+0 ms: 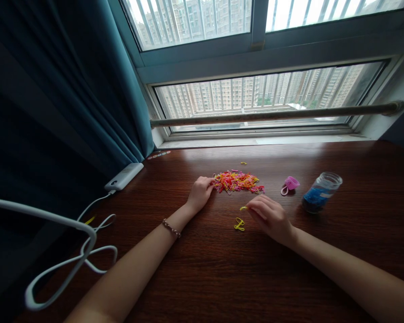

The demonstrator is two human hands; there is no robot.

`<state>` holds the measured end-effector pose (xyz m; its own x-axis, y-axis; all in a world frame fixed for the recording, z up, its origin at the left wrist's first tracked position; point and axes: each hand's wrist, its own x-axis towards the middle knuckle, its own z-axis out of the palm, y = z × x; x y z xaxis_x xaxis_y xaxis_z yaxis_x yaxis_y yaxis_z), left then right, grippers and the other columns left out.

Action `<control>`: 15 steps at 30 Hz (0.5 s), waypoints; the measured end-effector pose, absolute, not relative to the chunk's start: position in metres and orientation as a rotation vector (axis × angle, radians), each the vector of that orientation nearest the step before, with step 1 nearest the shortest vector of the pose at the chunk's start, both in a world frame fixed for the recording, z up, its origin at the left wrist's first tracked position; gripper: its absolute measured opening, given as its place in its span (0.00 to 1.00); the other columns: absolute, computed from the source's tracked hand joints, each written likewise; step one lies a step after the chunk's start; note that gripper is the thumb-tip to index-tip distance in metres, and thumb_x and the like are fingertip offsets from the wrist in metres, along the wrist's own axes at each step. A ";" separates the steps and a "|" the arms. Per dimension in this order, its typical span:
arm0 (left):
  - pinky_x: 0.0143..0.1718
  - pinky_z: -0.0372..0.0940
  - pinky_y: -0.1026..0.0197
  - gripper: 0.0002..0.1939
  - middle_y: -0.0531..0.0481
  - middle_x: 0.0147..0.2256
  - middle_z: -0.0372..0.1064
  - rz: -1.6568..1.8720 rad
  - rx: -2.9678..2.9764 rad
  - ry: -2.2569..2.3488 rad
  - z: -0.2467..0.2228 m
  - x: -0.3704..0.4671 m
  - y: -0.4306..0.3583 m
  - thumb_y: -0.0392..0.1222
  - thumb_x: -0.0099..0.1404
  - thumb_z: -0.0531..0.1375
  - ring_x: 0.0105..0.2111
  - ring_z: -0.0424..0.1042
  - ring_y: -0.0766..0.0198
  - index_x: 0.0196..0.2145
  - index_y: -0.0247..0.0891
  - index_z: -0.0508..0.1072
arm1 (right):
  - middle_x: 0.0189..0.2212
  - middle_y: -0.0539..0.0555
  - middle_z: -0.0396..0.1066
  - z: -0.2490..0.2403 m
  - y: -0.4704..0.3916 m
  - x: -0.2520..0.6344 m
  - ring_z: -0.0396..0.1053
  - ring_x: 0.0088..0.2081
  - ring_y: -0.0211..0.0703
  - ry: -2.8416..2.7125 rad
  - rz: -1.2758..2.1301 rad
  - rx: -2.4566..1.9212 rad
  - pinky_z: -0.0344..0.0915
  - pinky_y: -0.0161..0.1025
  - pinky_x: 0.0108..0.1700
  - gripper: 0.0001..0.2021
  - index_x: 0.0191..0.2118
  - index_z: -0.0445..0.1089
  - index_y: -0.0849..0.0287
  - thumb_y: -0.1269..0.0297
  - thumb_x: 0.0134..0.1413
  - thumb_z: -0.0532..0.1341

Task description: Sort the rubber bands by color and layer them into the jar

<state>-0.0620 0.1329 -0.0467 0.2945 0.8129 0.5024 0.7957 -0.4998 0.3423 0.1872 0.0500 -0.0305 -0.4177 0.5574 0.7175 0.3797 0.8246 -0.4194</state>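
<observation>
A pile of small rubber bands (237, 181), mostly red, orange, pink and yellow, lies on the dark wooden table. At its left edge my left hand (201, 193) touches the pile with the fingers drawn together; whatever is between the fingertips is hidden. My right hand (269, 217) is just in front of the pile, pinching a yellow rubber band (243, 208) between thumb and fingers. Below that, a few other yellow rubber bands (239, 224) form a small separate group on the wood.
Right of the pile are a pink cap with a loop (291, 182) and an open clear jar (321, 193) with blue contents. One stray band (243, 163) lies behind the pile. A white power strip (124, 176) and looped white cable (87, 251) occupy the left, beside a blue curtain (121, 89).
</observation>
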 end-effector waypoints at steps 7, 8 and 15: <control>0.35 0.64 0.61 0.05 0.48 0.32 0.69 1.172 2.320 1.596 -0.048 -0.063 0.135 0.34 0.60 0.53 0.33 0.68 0.63 0.33 0.36 0.68 | 0.31 0.56 0.69 -0.029 0.048 0.185 0.66 0.33 0.42 -2.135 0.210 -0.603 0.64 0.39 0.36 0.06 0.39 0.65 0.58 0.71 0.56 0.53; 0.34 0.64 0.61 0.05 0.48 0.32 0.69 1.182 2.308 1.602 -0.048 -0.063 0.135 0.34 0.60 0.53 0.32 0.68 0.63 0.33 0.36 0.68 | 0.31 0.56 0.68 -0.029 0.048 0.186 0.65 0.33 0.42 -2.134 0.214 -0.614 0.64 0.39 0.36 0.07 0.39 0.65 0.58 0.71 0.56 0.52; 0.34 0.64 0.62 0.05 0.48 0.32 0.67 1.244 2.283 1.592 -0.048 -0.064 0.135 0.33 0.59 0.54 0.31 0.67 0.64 0.33 0.36 0.69 | 0.31 0.55 0.69 -0.025 0.047 0.186 0.65 0.34 0.42 -2.217 0.198 -0.565 0.64 0.40 0.36 0.08 0.39 0.66 0.58 0.71 0.56 0.52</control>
